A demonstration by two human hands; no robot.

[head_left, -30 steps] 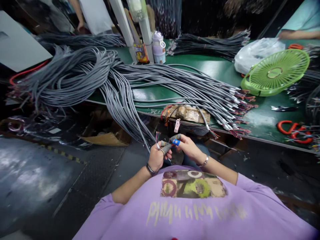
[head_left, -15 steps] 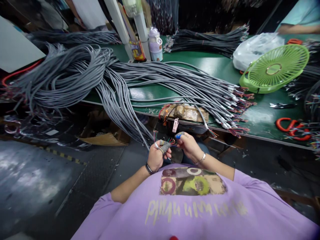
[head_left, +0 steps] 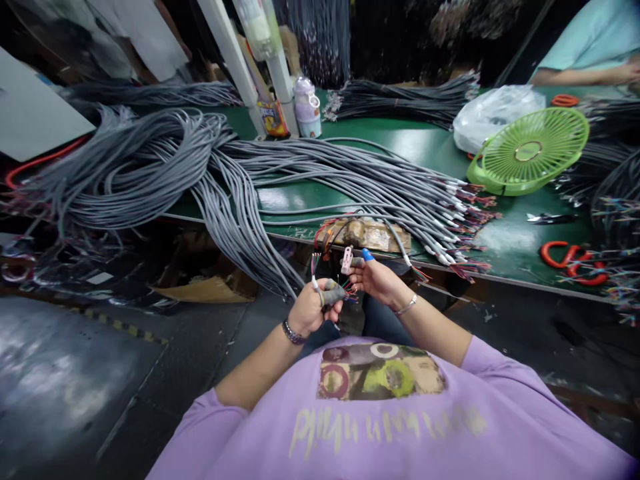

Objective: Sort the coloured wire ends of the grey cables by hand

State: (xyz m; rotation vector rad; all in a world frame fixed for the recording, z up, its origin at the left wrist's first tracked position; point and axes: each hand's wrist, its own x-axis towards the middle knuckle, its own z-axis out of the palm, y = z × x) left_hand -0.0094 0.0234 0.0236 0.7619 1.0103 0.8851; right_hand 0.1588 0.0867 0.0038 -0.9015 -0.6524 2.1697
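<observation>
My left hand (head_left: 313, 310), with grey finger covers, is closed around the end of a grey cable (head_left: 315, 283). Thin coloured wires (head_left: 349, 288) fan out past its fingertips toward the right, and another small tuft stands up beside the thumb. My right hand (head_left: 381, 281) is just to the right, its fingers apart, with a blue cover on one fingertip and a grey one on another. Nothing shows in its grasp. Those fingertips are beside a pink clip (head_left: 347, 260) at the bench edge; whether they touch it I cannot tell.
Grey cables (head_left: 330, 163) lie across the green bench (head_left: 415, 143) and hang over its front edge. A taped brown block (head_left: 375, 235) sits at the edge. Rightward are a green fan (head_left: 530, 150), orange-handled scissors (head_left: 575, 262), and nippers (head_left: 550, 218). A bottle (head_left: 307, 110) stands behind.
My right hand has opened its fingers and moved up, away from the wires, to beside the pink clip. My left hand keeps its hold on the cable. The whole view has shifted slightly.
</observation>
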